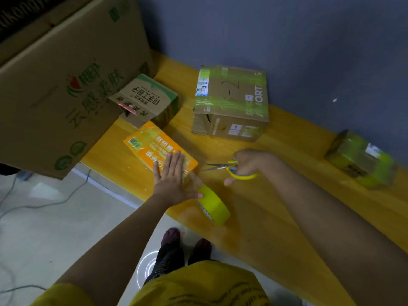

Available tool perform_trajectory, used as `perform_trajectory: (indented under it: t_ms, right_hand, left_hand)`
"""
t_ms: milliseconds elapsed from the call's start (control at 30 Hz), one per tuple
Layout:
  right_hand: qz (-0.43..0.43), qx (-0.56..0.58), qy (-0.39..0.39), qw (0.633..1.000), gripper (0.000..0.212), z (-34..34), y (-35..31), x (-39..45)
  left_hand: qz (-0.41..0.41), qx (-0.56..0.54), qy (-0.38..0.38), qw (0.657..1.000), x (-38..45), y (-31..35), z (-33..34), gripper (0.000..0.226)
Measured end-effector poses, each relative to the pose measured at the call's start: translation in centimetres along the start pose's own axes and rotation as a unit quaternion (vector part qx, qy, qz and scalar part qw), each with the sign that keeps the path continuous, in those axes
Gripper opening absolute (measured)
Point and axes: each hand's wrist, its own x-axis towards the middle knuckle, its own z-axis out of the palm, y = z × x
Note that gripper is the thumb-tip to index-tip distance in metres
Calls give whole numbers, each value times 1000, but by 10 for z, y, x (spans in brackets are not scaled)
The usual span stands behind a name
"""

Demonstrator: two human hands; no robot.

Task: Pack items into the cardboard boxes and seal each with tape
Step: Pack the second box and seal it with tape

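An orange box [152,146] with white print lies flat near the front edge of the wooden table [276,195], clear tape shining on its top. My left hand [171,177] presses flat on the box's near end, fingers straight. A roll of yellow-green tape [213,205] stands on edge just right of that hand, a strip running from it up to the box. My right hand [247,164] grips yellow-handled scissors [229,168], blades pointing left toward the box and slightly apart.
A taped brown box [231,102] sits behind, a small green-and-brown box [145,100] to its left, another taped box [362,160] far right. A big cardboard box [66,85] leans at left. Cables trail on the floor [55,217].
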Motion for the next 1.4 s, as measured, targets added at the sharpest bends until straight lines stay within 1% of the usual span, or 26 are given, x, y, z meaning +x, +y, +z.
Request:
perform_trajectory:
  t_ms: [67,133,233,300,333,400,433,500,600,633,733,800,867,933,1000,1033,1067,1100,1133,1167,1200,1233,1300,1333,1400]
  right_hand:
    - [15,-75,-63,995,94,-8,-5,-2]
    - [16,-97,-102,990,100,-15,-12,3]
    - [4,-109,-127,986,102,-20,-32,14]
    - [-10,-128,-136,982,96,-22,-44,21]
    - [-25,-131,-125,983,86,-23,-48,23]
    - [-53,-123,-87,987,59,-23,-47,25]
    - [-58,-114,-70,989,51,-24,-45,23]
    - [-41,-100,-62,992,50,-25,-37,20]
    - [21,-105,-75,991,62,-26,-18,15]
    - [44,-97,-56,993,62,-23,-9,14]
    - [103,-92,45,989,44,7,9,14]
    - [130,-90,99,983,38,38,12,20]
    - [148,-45,121,981,36,65,11,27]
    - [152,14,146,977,33,79,9,31]
    - [129,111,208,963,25,83,-1,26]
    - [97,199,232,947,24,85,-9,18]
    - [59,297,225,926,31,87,-19,10]
    - [30,383,185,904,41,88,-29,-1]
    - [21,439,126,890,48,91,-39,-10]
    - [14,466,82,881,50,97,-47,-17]
    - [2,474,70,878,46,108,-53,-19]
    - [-9,482,83,872,39,117,-59,-20]
    - [-2,514,133,847,36,130,-66,-19]
    - [10,531,147,835,36,133,-68,-18]
    - [17,549,152,822,37,134,-73,-20]
  left_hand:
    - [1,-2,1,1000,-1,0,0,149]
    - [4,7,4,1000,-2,-1,0,149]
    - [11,9,15,1000,-1,-2,2,148]
    - [18,3,22,1000,-1,-4,4,146]
    - [20,2,25,999,-1,-5,5,144]
    - [20,-2,25,999,0,-6,5,143]
    - [17,0,23,1000,0,-5,4,144]
    - [11,17,8,1000,0,-4,1,148]
    - [9,19,-3,1000,-2,-4,0,152]
    - [11,16,-4,1000,-1,-5,0,152]
    - [16,12,-2,1000,0,-5,2,150]
    - [20,16,9,1000,0,-4,4,146]
    - [18,21,11,1000,0,-4,4,143]
    - [16,28,4,999,2,-5,4,145]
    - [15,26,5,1000,3,-4,3,146]
    - [14,19,9,1000,2,-4,4,146]
    - [14,12,14,1000,2,-4,5,145]
    - [15,10,18,1000,2,-5,5,144]
    - [16,10,12,1000,3,-4,4,144]
    - [16,9,-4,1000,2,-3,1,144]
    - [13,1,-26,1000,1,-2,0,142]
    - [6,-10,-43,999,1,-1,-5,135]
    - [-16,-50,-67,996,6,0,-15,107]
    - [-18,-64,-37,997,9,0,-18,95]
    - [-2,0,55,998,17,-1,-19,81]
